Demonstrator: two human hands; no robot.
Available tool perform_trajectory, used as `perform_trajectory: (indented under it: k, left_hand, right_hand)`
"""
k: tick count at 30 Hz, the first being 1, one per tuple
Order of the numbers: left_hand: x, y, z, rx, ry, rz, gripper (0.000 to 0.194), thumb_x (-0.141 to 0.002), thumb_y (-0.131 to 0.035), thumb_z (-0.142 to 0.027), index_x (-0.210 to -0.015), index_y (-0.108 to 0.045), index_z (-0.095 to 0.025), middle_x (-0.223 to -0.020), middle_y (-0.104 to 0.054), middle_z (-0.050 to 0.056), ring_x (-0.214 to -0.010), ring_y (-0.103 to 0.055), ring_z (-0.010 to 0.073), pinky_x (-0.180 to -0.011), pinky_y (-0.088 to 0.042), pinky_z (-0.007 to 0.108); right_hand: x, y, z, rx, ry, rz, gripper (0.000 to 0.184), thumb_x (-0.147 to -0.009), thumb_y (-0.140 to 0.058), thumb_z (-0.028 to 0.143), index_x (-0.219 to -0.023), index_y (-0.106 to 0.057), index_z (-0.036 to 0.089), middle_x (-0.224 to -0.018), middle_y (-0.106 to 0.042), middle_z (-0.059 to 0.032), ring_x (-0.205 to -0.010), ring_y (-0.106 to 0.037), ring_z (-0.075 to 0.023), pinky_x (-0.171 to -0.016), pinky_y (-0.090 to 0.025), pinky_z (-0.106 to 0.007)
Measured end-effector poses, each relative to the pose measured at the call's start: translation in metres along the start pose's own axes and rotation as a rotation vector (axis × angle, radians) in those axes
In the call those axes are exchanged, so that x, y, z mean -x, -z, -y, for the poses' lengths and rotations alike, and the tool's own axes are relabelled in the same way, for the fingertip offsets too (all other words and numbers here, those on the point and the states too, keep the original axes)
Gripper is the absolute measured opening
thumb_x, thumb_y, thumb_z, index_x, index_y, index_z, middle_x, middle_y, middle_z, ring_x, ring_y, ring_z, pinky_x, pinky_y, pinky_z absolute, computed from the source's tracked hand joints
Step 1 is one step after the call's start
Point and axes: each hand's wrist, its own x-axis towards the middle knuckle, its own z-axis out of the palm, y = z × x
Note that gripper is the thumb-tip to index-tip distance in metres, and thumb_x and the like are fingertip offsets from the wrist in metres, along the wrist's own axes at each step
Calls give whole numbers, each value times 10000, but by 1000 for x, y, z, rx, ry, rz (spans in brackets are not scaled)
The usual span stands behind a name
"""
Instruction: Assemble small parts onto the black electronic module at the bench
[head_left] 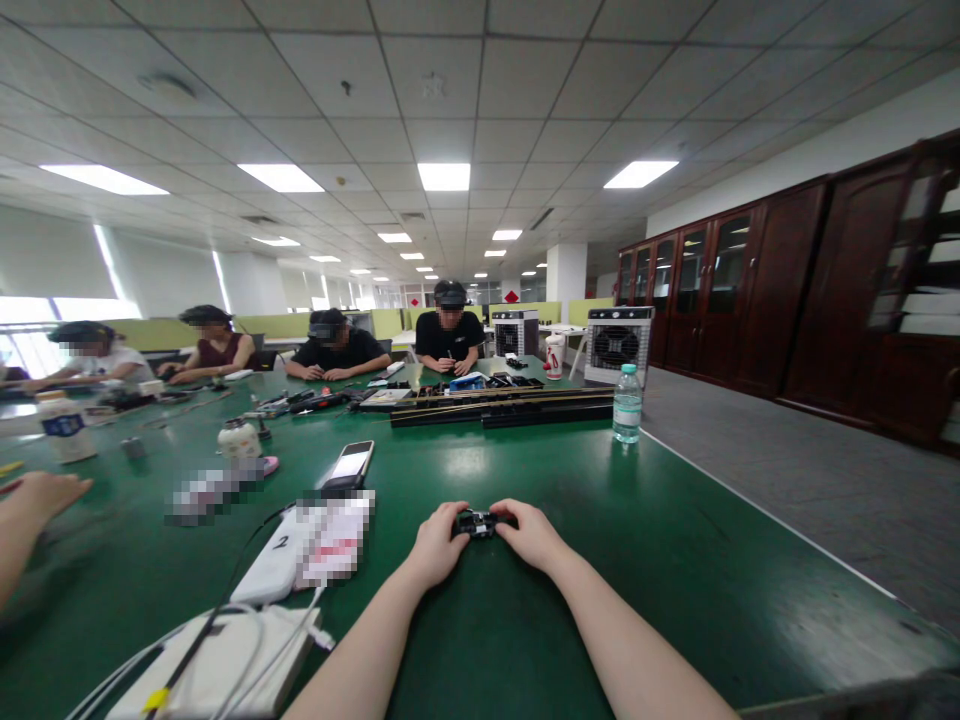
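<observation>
A: Far left?

B: Co-worker's hand, well apart from the grip. Next, flat off-white box under loose white cables, then rounded white plastic slab marked "2". Probably set to the side to spare elbow room.

A: Past that?

B: Dark-framed phone with pale screen, just beyond the slab.

A: Left hand?

B: Thumb on near side, fingers on far side, pinching left end of small black part with silvery bits. Likely to steady it with the middle visible.

A: Part location?

B: Between both hands, low over the green counter, straight ahead of the body. Resting or slightly raised: cannot tell.

A: Right hand?

B: Pinching the opposite end, near mirror of the left. Probably for balance against twisting.

A: Rest?

B: Long black bars laid crosswise farther back, likely to free near surface. Clear turquoise-capped bottle upright near right edge, well apart from the part; sensible against spills.
</observation>
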Motion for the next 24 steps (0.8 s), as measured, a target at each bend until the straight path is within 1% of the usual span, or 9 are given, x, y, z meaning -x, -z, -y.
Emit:
perform_trajectory:
  k: [9, 13, 16, 21, 24]
  left_hand:
    - [1, 1, -2, -12, 19, 7, 454, -729, -544, -142, -1177, -511, -211, -1216, -568, 52, -1143, -517, 195, -1016, -352, 317]
    - [1, 1, -2, 0, 14, 5, 461, -727, -542, -138, -1183, -509, -197, -1217, -571, 61, -1141, -519, 197, -1016, -352, 319]
    - [1, 0, -1, 9, 6, 1, 466, -724, -543, -135, -1185, -507, -187, -1220, -571, 71, -1135, -523, 199, -1010, -358, 324]
    - [-1, -2, 3, 20, -1, -2, 460, -726, -546, -126, -1177, -514, -208, -1215, -576, 52, -1134, -526, 190, -1003, -371, 315]
    - [-1, -2, 4, 24, -2, -3, 462, -728, -548, -127, -1180, -513, -213, -1217, -575, 48, -1138, -525, 186, -1000, -377, 309]
  right_hand:
    - [1, 2, 5, 6, -9, 2, 278, -727, -536, 149, -968, -659, 212, -988, -687, -31, -927, -621, -182, -868, -460, -314]
    - [1, 2, 4, 9, -7, 2, 271, -731, -535, 158, -965, -659, 210, -984, -688, -32, -923, -622, -183, -865, -461, -314]
    - [0, 2, 3, 3, -5, 4, 274, -733, -529, 157, -970, -657, 206, -989, -687, -34, -927, -622, -179, -866, -460, -306]
    - [-1, 1, 1, 14, -10, 5, 274, -731, -534, 163, -970, -659, 213, -989, -686, -32, -929, -621, -183, -863, -459, -311]
    - [-1, 1, 2, 31, -4, 3, 258, -749, -536, 194, -975, -659, 215, -992, -683, -34, -938, -614, -190, -875, -452, -323]
